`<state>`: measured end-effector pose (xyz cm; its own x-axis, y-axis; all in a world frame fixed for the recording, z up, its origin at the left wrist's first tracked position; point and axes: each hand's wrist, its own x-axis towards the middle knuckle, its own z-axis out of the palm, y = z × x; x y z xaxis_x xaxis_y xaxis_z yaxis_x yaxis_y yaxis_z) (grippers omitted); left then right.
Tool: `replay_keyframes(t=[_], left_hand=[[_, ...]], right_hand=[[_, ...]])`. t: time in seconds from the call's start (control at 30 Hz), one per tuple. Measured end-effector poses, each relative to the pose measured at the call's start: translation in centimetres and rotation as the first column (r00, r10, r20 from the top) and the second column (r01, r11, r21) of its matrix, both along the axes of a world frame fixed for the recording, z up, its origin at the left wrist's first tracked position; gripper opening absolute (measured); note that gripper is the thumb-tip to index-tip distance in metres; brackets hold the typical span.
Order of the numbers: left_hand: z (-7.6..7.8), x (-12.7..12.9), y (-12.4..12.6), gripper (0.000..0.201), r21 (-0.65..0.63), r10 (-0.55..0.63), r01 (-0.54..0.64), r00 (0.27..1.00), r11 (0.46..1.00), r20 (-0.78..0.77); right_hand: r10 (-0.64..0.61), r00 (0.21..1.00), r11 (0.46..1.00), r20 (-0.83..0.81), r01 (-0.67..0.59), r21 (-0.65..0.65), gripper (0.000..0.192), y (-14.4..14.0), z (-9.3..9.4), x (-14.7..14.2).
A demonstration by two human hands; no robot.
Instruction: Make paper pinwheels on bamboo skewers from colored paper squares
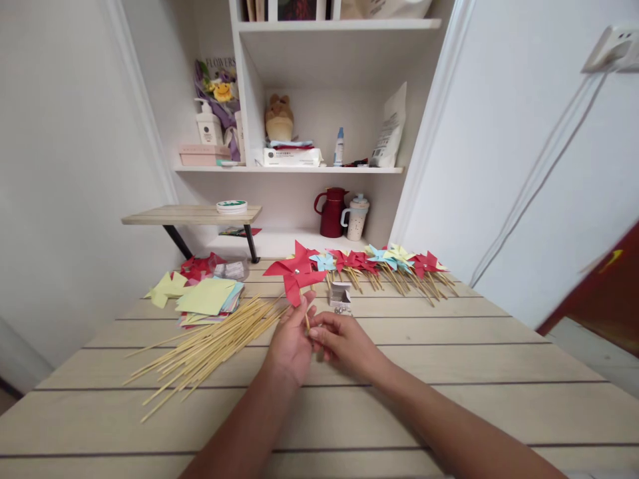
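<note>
A red paper pinwheel [294,274] with a silver pin at its centre stands upright on a thin wooden stick. My left hand [293,342] grips the stick just under the paper. My right hand [339,341] pinches the same stick lower down, fingertips touching the left hand. Both hands hover over the middle of the wooden table [449,359]. A loose pile of bamboo sticks [210,349] lies left of my left hand. A small white box of pins [341,295] sits just beyond my right hand.
Finished red, blue and yellow pinwheels [394,263] lie in a row at the table's far edge. Stacked paper squares [207,299] and red cut pieces [200,266] are at far left. Behind stand shelves, a red jug [332,211] and a white cup [356,217].
</note>
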<state>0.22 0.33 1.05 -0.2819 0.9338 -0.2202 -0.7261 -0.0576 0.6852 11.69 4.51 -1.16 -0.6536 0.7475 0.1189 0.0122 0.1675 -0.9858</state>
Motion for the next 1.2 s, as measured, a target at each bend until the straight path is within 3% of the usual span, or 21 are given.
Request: replay_keyframes(t=[0.13,0.37,0.53,0.67,0.73,0.83,0.93,1.03,1.2], left_hand=[[0.2,1.4,-0.1,0.033,0.032,-0.097,0.097,0.995,0.995,-0.001],[0.8,1.1,1.0,0.022,0.087,-0.075,0.087,0.989,0.992,-0.130],[-1.2,-2.0,2.8,0.019,0.069,0.100,-0.084,0.958,0.994,-0.269],[-3.3,-4.3,3.9,0.019,0.095,0.291,-0.275,0.912,0.957,-0.288],[-4.0,-4.5,4.0,0.025,0.151,0.332,-0.296,0.849,0.943,-0.411],[-4.4,-4.0,3.8,0.036,0.197,0.322,-0.259,0.658,0.945,-0.681],[-4.4,-3.4,3.4,0.042,0.194,0.287,-0.228,0.513,0.954,-0.809],[-4.3,-3.4,3.1,0.046,0.184,0.294,-0.269,0.460,0.945,-0.838],[-4.4,-3.9,3.3,0.052,0.144,0.301,-0.335,0.485,0.931,-0.821]], right_hand=[[-0.091,0.995,0.995,-0.041,0.092,0.038,0.023,0.1,0.4,0.1],[-0.191,0.981,0.982,-0.031,0.190,-0.015,0.017,0.9,1.6,0.4],[-0.320,0.947,0.947,-0.014,0.320,-0.017,0.019,3.2,2.2,1.7],[-0.381,0.925,0.925,-0.001,0.381,-0.009,0.018,4.5,2.3,2.9],[-0.403,0.915,0.915,0.003,0.403,-0.002,0.017,4.9,2.3,3.4],[-0.451,0.892,0.892,0.008,0.451,0.013,0.015,6.0,2.5,4.3],[-0.506,0.861,0.862,0.050,0.505,0.033,0.016,8.0,2.9,5.7],[-0.559,0.820,0.829,0.122,0.557,0.049,0.020,10.5,3.7,7.7],[-0.591,0.744,0.792,0.313,0.609,0.049,0.019,13.1,4.2,10.1]])
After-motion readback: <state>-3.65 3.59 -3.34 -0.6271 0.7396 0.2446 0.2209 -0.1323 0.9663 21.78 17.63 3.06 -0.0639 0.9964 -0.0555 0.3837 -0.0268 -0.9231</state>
